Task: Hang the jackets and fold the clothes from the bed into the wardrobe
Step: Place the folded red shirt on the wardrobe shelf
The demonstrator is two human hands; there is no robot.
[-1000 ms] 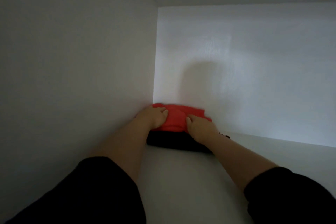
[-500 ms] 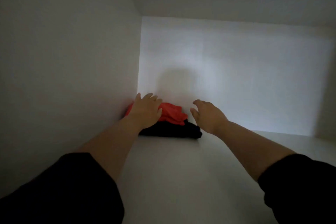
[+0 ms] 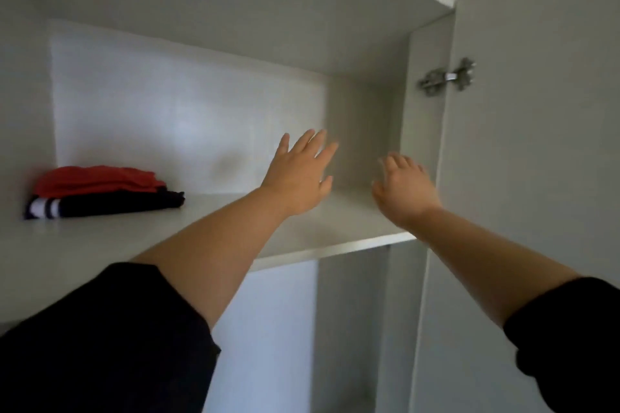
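Reaching up over the shelf [image 3: 335, 246], the two hands hold nothing. The left hand [image 3: 297, 183] is spread flat, palm away from the camera, fingers straight and slightly fanned, above the right half of the shelf. The right hand [image 3: 404, 193] hangs just beside it, nearer the shelf's right end, with fingers loosely extended and a little blurred, so their exact spread cannot be told. Whether either hand touches the shelf cannot be told. Both forearms are bare, and a black sleeve [image 3: 110, 342] covers each upper arm at the bottom corners of the view. Well apart from the hands, at the shelf's far left corner, lies the folded pile: a red garment [image 3: 97, 179] on top of a dark garment [image 3: 114, 206] whose left end shows white stripes. The pile sits back against the wardrobe's rear panel and close to the left wall. To the right of the right hand, the wardrobe's side panel rises to the top board, and a metal hinge [image 3: 448, 77] joins it to the open door [image 3: 536, 178].
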